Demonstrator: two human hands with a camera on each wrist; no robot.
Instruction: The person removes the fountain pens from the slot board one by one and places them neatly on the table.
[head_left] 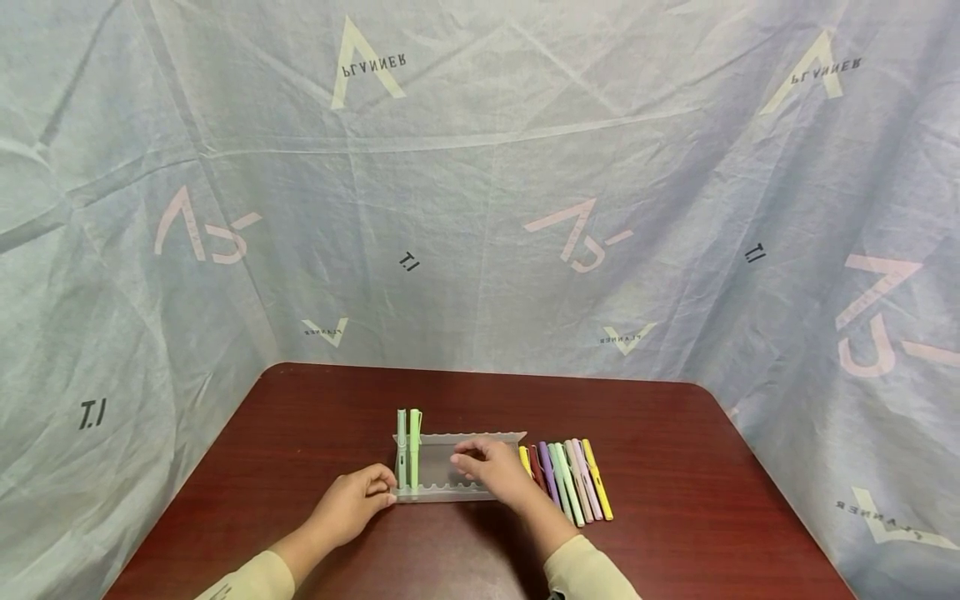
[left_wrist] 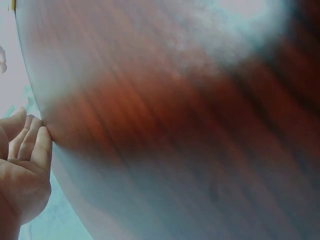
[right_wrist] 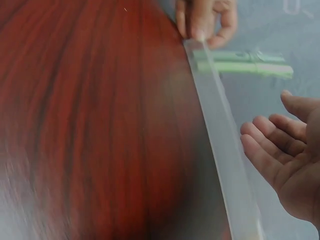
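1. While the left hand (head_left: 356, 502) pinches the near left corner of a clear notched rack (head_left: 437, 461), the right hand (head_left: 497, 470) hangs over the rack's right part, fingers loosely bent, holding nothing.
2. Inside the rack, a grey-green pen (head_left: 402, 450) and a light green pen (head_left: 415, 454) lie side by side at the left end, their tips reaching past the far rim.
3. Just right of the rack, a row of loose pens (head_left: 573, 482) lies on the red-brown table (head_left: 322, 417), yellow at both ends.
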